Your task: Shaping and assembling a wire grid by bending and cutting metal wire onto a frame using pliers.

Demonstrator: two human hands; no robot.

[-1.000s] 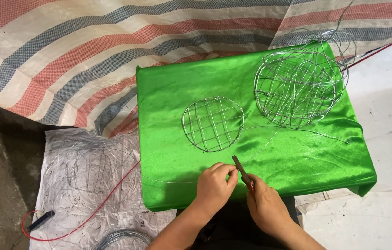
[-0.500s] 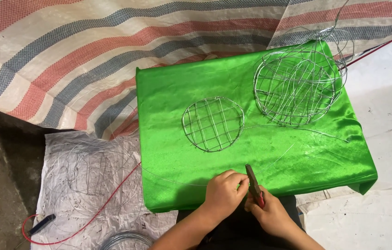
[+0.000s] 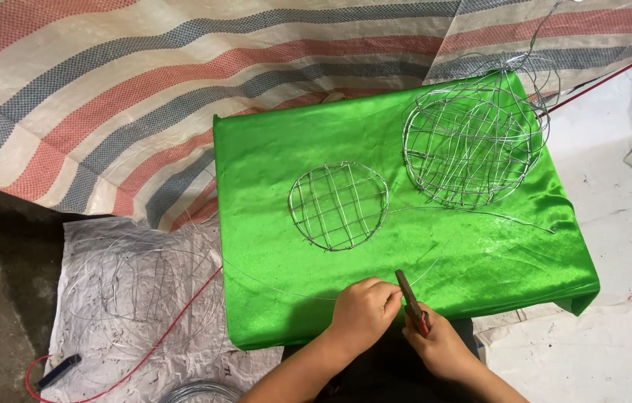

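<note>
A low table covered in shiny green cloth (image 3: pixel 271 179) fills the middle of the head view. A flat round wire grid (image 3: pixel 339 205) lies on it, and a larger wire basket frame (image 3: pixel 472 142) stands at its far right. My right hand (image 3: pixel 442 347) grips red-handled pliers (image 3: pixel 410 300) at the near edge. My left hand (image 3: pixel 364 312) is closed beside the plier jaws, pinching a thin wire (image 3: pixel 278 287) that curves left across the cloth.
A striped tarp (image 3: pixel 107 97) lies behind and left of the table. Loose wire loops rest on a white sack (image 3: pixel 137 298) at the lower left, with a red cord (image 3: pixel 174 328) and a wire coil (image 3: pixel 200 392). A long wire (image 3: pixel 495 215) trails right.
The pliers have tilted from leaning left to more upright, and both hands have shifted slightly toward the table's near edge, closer together.
</note>
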